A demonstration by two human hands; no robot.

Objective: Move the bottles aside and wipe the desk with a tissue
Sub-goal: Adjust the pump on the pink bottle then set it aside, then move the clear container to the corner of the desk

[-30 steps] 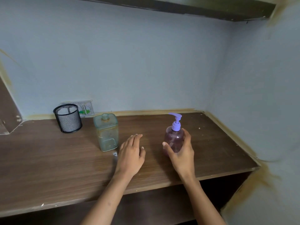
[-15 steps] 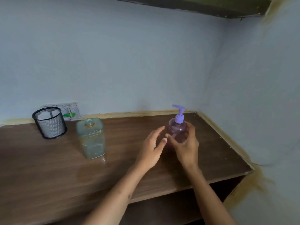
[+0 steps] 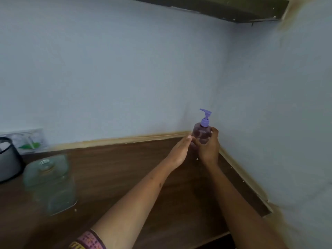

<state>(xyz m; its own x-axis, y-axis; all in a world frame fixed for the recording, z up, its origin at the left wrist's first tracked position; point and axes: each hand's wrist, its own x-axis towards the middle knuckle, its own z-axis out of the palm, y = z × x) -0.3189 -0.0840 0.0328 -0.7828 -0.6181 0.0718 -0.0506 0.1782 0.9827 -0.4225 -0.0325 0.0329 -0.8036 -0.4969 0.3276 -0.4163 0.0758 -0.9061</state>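
Note:
A purple pump bottle (image 3: 202, 130) stands upright in the far right corner of the brown wooden desk (image 3: 125, 168). My right hand (image 3: 208, 150) is wrapped around its lower body. My left hand (image 3: 179, 151) reaches in from the left with flat fingers, its fingertips touching the bottle's side beside my right hand. A square clear greenish bottle (image 3: 51, 184) with an open neck stands at the left, blurred. No tissue is in view.
A black mesh pen cup (image 3: 8, 159) stands at the far left edge. A wall socket plate (image 3: 29, 141) sits behind it. Walls close the desk at the back and right. A dark shelf (image 3: 224, 9) hangs overhead.
The purple pump bottle has moved from mid-desk back into the far right corner, carried by my right hand. My left hand followed it across. The view shifted right.

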